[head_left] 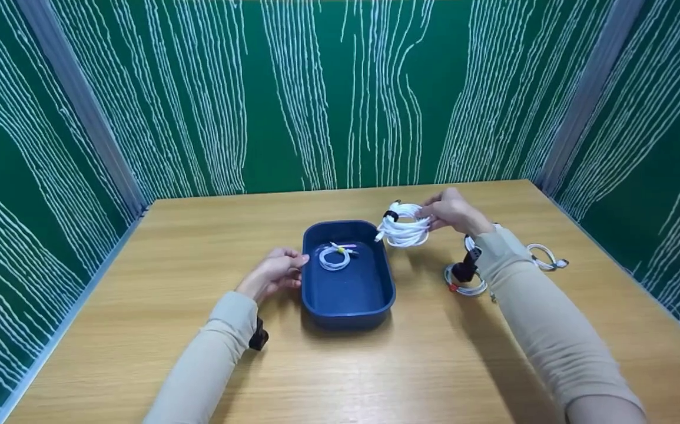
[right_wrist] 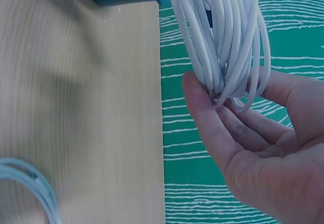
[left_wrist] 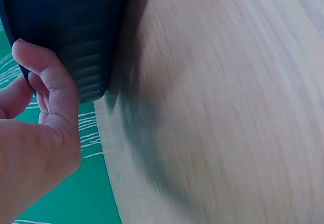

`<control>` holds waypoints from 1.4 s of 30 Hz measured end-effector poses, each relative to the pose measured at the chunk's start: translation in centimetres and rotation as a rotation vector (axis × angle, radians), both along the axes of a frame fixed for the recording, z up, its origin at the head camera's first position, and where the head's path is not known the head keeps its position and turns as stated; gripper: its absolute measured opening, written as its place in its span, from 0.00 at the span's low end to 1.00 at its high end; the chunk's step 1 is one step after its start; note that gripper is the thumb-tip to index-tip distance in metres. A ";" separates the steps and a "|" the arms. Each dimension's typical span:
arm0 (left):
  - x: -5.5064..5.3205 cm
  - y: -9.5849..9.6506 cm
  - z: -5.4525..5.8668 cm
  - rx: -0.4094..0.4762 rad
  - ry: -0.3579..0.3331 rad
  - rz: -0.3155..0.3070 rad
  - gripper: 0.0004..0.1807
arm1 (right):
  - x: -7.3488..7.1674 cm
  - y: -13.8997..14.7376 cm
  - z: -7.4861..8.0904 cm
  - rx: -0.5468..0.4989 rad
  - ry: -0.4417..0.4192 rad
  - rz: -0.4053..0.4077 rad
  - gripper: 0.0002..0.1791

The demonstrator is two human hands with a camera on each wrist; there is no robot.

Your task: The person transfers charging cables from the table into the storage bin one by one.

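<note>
A dark blue plastic bin (head_left: 348, 321) stands mid-table, and a small coiled whitish cable (head_left: 332, 268) with a yellow tie lies inside it. My left hand (head_left: 275, 272) pinches the bin's left rim; in the left wrist view its thumb is at the edge of the wall (left_wrist: 83, 57). Raised at the bin's far right corner is a thick coil of white cable (head_left: 407, 238) with a black strap. My right hand (head_left: 451, 211) holds that coil by its right side. The right wrist view shows the loops (right_wrist: 223, 36) between thumb and fingers.
Right of the bin, partly behind the right forearm, lie a coiled cable with a red tie (head_left: 469, 291) and another small coil (head_left: 543, 265). Green panels with white streaks (head_left: 340, 94) close off the wooden table (head_left: 228, 221) at the back and sides.
</note>
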State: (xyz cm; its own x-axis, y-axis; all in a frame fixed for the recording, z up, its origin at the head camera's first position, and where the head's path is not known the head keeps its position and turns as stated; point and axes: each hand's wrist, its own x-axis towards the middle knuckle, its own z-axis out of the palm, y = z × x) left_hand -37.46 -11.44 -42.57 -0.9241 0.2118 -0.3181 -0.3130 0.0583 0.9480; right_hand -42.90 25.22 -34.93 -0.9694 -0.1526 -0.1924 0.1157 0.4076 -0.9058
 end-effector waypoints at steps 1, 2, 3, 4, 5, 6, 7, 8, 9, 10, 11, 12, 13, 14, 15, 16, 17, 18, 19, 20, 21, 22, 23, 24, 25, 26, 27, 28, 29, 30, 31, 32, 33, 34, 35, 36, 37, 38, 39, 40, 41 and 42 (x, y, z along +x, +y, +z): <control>0.0 0.0 0.1 0.001 0.002 -0.001 0.07 | 0.0 -0.2 0.0 0.001 0.000 0.001 0.22; 0.0 0.0 0.1 0.003 0.003 -0.002 0.07 | -0.1 -0.3 0.1 -0.001 0.000 0.003 0.22; 0.0 0.0 0.2 0.004 0.004 -0.002 0.07 | -0.1 -0.5 0.1 0.006 0.002 0.007 0.22; 0.0 0.0 0.2 0.006 0.005 -0.001 0.07 | -0.1 -0.7 0.2 0.012 0.005 0.011 0.22; 0.0 0.0 0.3 0.005 0.005 0.000 0.08 | -0.1 -0.9 0.2 0.011 0.007 0.016 0.22; -0.1 0.0 0.3 0.005 0.003 0.001 0.08 | -0.1 -1.1 0.3 0.017 0.011 0.022 0.22; -0.1 0.1 0.3 0.004 0.001 0.001 0.08 | 0.0 -1.3 0.3 0.020 0.011 0.026 0.22; -0.1 0.1 0.4 0.002 -0.001 0.002 0.08 | 0.0 -1.5 0.4 0.028 0.013 0.028 0.21; -0.1 0.2 0.4 0.000 -0.001 0.001 0.08 | 0.0 -1.7 0.4 0.042 0.017 0.029 0.21; 0.0 0.2 0.4 -0.001 -0.004 0.002 0.07 | 0.1 -1.9 0.5 0.049 0.020 0.032 0.20; 0.0 0.2 0.4 -0.002 -0.006 0.001 0.07 | 0.1 -2.1 0.5 0.057 0.021 0.033 0.20; 0.0 0.3 0.5 -0.002 -0.005 0.001 0.07 | 0.1 -2.4 0.5 0.067 0.020 0.034 0.19; 0.0 0.3 0.5 -0.002 -0.006 0.002 0.07 | 0.1 -2.6 0.5 0.070 0.019 0.036 0.19; 0.0 0.3 0.5 -0.002 -0.007 0.003 0.07 | 0.1 -2.8 0.5 0.068 0.018 0.041 0.19; 0.0 0.3 0.4 0.000 -0.007 0.004 0.07 | 0.1 -3.1 0.4 0.062 0.015 0.045 0.19; 0.0 0.2 0.4 0.004 -0.007 0.005 0.07 | 0.1 -3.4 0.4 0.054 0.010 0.048 0.19; 0.0 0.2 0.4 0.007 -0.007 0.005 0.08 | 0.0 -3.6 0.4 0.051 0.007 0.050 0.20; 0.0 0.2 0.4 0.012 -0.008 0.004 0.08 | 0.0 -3.9 0.3 0.045 0.005 0.052 0.20; 0.0 0.2 0.3 0.017 -0.011 0.003 0.08 | 0.0 -4.1 0.3 0.038 0.003 0.054 0.20; 0.0 0.1 0.3 0.023 -0.013 0.002 0.08 | -0.1 -4.3 0.2 0.028 0.000 0.058 0.21; 0.0 0.1 0.2 0.033 -0.014 -0.001 0.07 | -0.1 -4.6 0.2 0.018 -0.002 0.062 0.21; -0.1 0.0 0.2 0.043 -0.017 -0.005 0.07 | -0.1 -4.8 0.1 0.011 -0.003 0.065 0.20; -0.1 0.0 0.1 0.052 -0.019 -0.008 0.06 | -0.1 -5.1 0.0 0.004 -0.001 0.068 0.20; -0.2 -0.1 0.0 0.062 -0.020 -0.012 0.06 | -0.1 -5.3 -0.1 -0.007 0.000 0.072 0.20; -0.2 -0.1 -0.1 0.072 -0.021 -0.015 0.06 | -0.1 -5.6 -0.1 -0.018 0.001 0.076 0.19; -0.3 -0.2 -0.2 0.082 -0.023 -0.017 0.06 | -0.1 -5.8 -0.2 -0.030 0.002 0.079 0.19; -0.3 -0.2 -0.2 0.093 -0.025 -0.017 0.06 | -0.1 -6.0 -0.3 -0.039 0.005 0.082 0.18; -0.3 -0.3 -0.3 0.099 -0.025 -0.017 0.06 | -0.1 -6.3 -0.3 -0.045 0.008 0.084 0.18; -0.3 -0.3 -0.4 0.105 -0.025 -0.016 0.06 | -0.1 -6.5 -0.3 -0.049 0.009 0.089 0.18; -0.3 -0.3 -0.4 0.110 -0.023 -0.017 0.07 | -0.1 -6.7 -0.4 -0.052 0.009 0.093 0.18; -0.3 -0.4 -0.5 0.116 -0.023 -0.015 0.07 | 0.0 -6.9 -0.4 -0.051 0.008 0.095 0.18; -0.3 -0.4 -0.5 0.122 -0.024 -0.013 0.07 | 0.0 -7.1 -0.4 -0.048 0.008 0.097 0.18; -0.2 -0.4 -0.6 0.126 -0.023 -0.012 0.07 | 0.1 -7.3 -0.4 -0.042 0.010 0.101 0.18; -0.2 -0.3 -0.6 0.129 -0.022 -0.013 0.07 | 0.1 -7.4 -0.5 -0.034 0.009 0.102 0.18; -0.2 -0.3 -0.6 0.131 -0.023 -0.012 0.07 | 0.1 -7.6 -0.5 -0.024 0.009 0.104 0.18; -0.2 -0.3 -0.6 0.134 -0.023 -0.012 0.06 | 0.1 -7.7 -0.6 -0.019 0.009 0.106 0.18; -0.2 -0.3 -0.6 0.137 -0.026 -0.009 0.07 | 0.2 -7.9 -0.7 -0.011 0.008 0.107 0.18; -0.1 -0.2 -0.7 0.139 -0.028 -0.009 0.07 | 0.2 -8.0 -0.7 -0.006 0.008 0.110 0.18; -0.1 -0.2 -0.7 0.138 -0.026 -0.010 0.06 | 0.2 -8.1 -0.8 -0.002 0.006 0.112 0.18; -0.1 -0.2 -0.7 0.139 -0.027 -0.010 0.06 | 0.2 -8.2 -0.9 -0.002 0.004 0.114 0.18; 0.0 -0.3 -0.7 0.140 -0.027 -0.010 0.06 | 0.2 -8.4 -1.0 -0.002 0.004 0.116 0.17; 0.0 -0.3 -0.7 0.142 -0.027 -0.011 0.06 | 0.2 -8.5 -1.1 -0.001 0.005 0.122 0.17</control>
